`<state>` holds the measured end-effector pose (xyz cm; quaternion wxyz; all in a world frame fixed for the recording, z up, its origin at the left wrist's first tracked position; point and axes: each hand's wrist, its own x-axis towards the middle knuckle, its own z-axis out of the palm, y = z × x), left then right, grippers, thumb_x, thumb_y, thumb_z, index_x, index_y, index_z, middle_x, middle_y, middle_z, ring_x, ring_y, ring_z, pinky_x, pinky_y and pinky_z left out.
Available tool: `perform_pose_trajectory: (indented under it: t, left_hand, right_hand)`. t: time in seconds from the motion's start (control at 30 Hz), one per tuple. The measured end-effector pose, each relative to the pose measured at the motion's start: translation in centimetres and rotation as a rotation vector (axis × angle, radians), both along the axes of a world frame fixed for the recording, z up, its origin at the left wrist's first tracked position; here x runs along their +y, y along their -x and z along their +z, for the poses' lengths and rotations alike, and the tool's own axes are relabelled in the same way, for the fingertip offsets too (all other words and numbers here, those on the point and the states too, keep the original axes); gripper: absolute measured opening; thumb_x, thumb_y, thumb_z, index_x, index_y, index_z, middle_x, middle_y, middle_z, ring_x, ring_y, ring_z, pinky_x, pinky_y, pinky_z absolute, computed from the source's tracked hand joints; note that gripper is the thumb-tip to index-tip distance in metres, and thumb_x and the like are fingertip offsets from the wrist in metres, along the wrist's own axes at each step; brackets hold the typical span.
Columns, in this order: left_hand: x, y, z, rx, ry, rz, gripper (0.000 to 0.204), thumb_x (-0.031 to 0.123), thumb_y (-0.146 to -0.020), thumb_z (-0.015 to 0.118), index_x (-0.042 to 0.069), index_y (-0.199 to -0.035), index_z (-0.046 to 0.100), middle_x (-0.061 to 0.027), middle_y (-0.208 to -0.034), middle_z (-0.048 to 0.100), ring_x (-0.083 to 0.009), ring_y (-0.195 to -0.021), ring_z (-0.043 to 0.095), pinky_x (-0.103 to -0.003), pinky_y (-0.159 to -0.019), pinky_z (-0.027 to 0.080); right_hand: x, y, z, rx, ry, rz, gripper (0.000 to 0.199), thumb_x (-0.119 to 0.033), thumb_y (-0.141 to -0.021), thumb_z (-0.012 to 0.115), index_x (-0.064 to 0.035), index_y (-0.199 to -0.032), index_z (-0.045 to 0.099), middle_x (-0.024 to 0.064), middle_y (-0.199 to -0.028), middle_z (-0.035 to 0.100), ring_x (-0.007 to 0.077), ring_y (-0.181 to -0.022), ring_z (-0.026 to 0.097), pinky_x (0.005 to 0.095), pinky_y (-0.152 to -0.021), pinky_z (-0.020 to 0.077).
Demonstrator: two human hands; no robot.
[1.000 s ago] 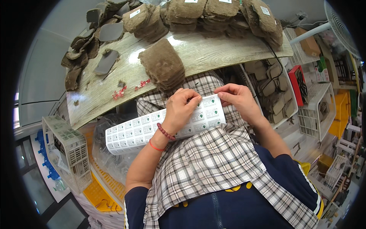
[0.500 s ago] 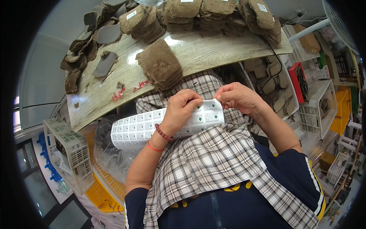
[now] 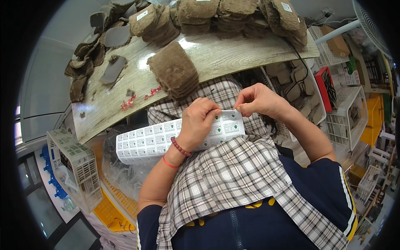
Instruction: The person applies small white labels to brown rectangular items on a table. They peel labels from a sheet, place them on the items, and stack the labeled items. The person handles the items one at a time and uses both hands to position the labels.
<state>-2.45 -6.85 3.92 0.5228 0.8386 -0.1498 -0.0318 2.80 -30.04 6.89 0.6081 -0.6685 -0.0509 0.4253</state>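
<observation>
A white sheet of printed labels (image 3: 152,139), curled lengthwise, lies across my lap on a checked apron (image 3: 233,171). My left hand (image 3: 199,123) is closed on its upper edge, thumb and fingers pinched together near the right end. At the sheet's upper right corner, my right hand (image 3: 260,102) pinches thumb against forefinger; whether a label is between them is too small to tell. Just beyond my hands, at the table's front edge, stands a stack of brown fibrous pads (image 3: 175,68).
The wood-grain table (image 3: 125,93) bears more pad stacks (image 3: 198,12) along its back, loose grey-faced pads (image 3: 113,70) at left and red scraps (image 3: 128,102). White plastic crates (image 3: 77,171) stand left and right. A red box (image 3: 326,89) and a fan (image 3: 375,25) are at the right.
My right hand has turned slightly, its fingers drawn closer together at the sheet's corner. The sheet's left end has shifted a little to the left and lies flatter. My left hand keeps its grip.
</observation>
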Motion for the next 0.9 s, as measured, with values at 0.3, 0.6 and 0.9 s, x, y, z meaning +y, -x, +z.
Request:
perform_pose_trajectory:
  t: [0.3, 0.6, 0.9]
  left_hand:
    - [-0.4, 0.3, 0.1, 0.016, -0.024, 0.029, 0.005, 0.006, -0.082, 0.066, 0.002, -0.079, 0.068, -0.0094, -0.076, 0.063, -0.0263, -0.076, 0.061, -0.038, -0.068, 0.049]
    - [-0.4, 0.2, 0.2, 0.057, -0.013, 0.019, 0.006, 0.007, -0.082, 0.066, 0.002, -0.08, 0.068, -0.0094, -0.077, 0.064, -0.0262, -0.077, 0.062, -0.037, -0.068, 0.049]
    - [-0.2, 0.0, -0.4, 0.064, -0.018, 0.055, 0.007, 0.005, -0.085, 0.065, -0.001, -0.085, 0.069, -0.0092, -0.076, 0.062, -0.021, -0.072, 0.06, -0.032, -0.066, 0.047]
  right_hand:
    - [0.2, -0.3, 1.2, 0.05, 0.045, 0.03, 0.012, -0.009, -0.081, 0.07, 0.002, -0.084, 0.072, 0.0045, -0.075, 0.068, 0.0091, -0.065, 0.064, 0.022, -0.061, 0.0535]
    - [0.2, -0.4, 0.1, 0.055, -0.021, 0.066, 0.009, -0.007, -0.076, 0.076, -0.001, -0.076, 0.069, 0.0036, -0.071, 0.067, 0.0086, -0.063, 0.061, 0.0222, -0.06, 0.0507]
    - [-0.2, 0.9, 0.4, -0.028, -0.052, -0.15, 0.013, -0.009, -0.083, 0.077, 0.0006, -0.089, 0.073, 0.0043, -0.082, 0.069, 0.0084, -0.067, 0.061, 0.0219, -0.06, 0.0496]
